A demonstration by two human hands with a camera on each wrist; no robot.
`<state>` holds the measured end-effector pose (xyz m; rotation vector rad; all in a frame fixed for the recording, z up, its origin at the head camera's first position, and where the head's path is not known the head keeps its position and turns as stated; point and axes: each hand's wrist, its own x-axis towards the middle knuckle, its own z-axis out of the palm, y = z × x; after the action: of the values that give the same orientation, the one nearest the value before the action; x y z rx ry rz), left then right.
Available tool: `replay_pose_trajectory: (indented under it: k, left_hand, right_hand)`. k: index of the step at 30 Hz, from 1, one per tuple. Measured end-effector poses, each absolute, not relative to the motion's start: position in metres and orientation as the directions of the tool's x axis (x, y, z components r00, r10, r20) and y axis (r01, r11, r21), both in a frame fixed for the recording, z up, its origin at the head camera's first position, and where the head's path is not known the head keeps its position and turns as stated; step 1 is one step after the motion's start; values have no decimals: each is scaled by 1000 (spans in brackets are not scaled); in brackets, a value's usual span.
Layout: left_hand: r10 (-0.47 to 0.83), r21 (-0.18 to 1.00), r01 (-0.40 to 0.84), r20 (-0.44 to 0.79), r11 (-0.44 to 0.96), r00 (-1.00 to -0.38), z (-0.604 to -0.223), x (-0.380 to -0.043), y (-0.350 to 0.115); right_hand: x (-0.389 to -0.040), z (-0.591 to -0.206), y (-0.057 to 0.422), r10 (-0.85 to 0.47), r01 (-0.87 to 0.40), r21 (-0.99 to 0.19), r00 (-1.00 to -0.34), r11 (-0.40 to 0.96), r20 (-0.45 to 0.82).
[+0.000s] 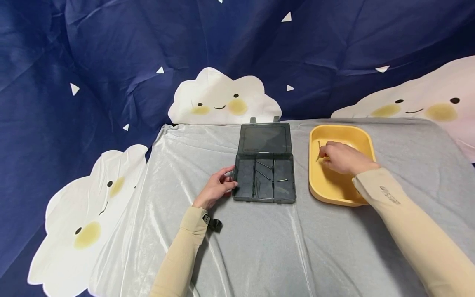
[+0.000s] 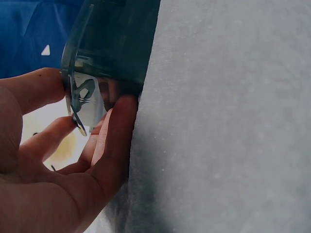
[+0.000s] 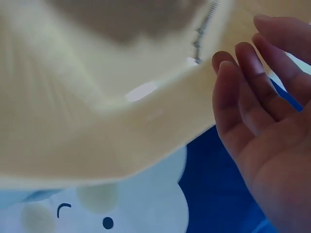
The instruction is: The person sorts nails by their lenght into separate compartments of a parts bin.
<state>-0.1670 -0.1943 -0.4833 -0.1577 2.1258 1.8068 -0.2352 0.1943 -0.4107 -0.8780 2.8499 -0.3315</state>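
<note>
My left hand (image 1: 219, 185) grips the left edge of a dark translucent compartment box (image 1: 245, 175), its lid (image 1: 265, 139) laid back. In the left wrist view, the thumb and fingers bend around the side of the box (image 2: 114, 41). Several thin screws (image 1: 263, 175) lie in its middle compartment, and a single screw (image 1: 283, 180) lies in the right one. My right hand (image 1: 343, 158) reaches into a yellow basin (image 1: 314, 177), fingers loosely bent and nothing between them. A long threaded screw (image 3: 206, 29) lies in the basin near the fingertips.
Grey velvety cloth (image 1: 259, 243) covers the table under the box and basin. Behind it hangs a navy curtain (image 1: 230, 37) with white clouds. A small black device (image 1: 213, 222) sits at the left cuff. The basin's raised wall surrounds the right hand.
</note>
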Motion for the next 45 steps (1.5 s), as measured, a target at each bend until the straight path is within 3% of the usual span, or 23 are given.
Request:
replay_pose_trajectory:
  k: [25, 39, 45]
  left_hand:
    - [139, 934, -310, -336, 177, -931, -483, -168, -194]
    - [138, 934, -301, -330, 195, -934, -486, -169, -194]
    - [126, 935, -296, -323, 196, -938, -486, -168, -194]
  right_hand:
    - [-245, -440, 192, -534, -507, -206, -839, 837, -102]
    - [-246, -446, 194, -554, -538, -205, -832, 818, -24]
    - [-243, -445, 194, -555, -534, -206, -830, 820, -53]
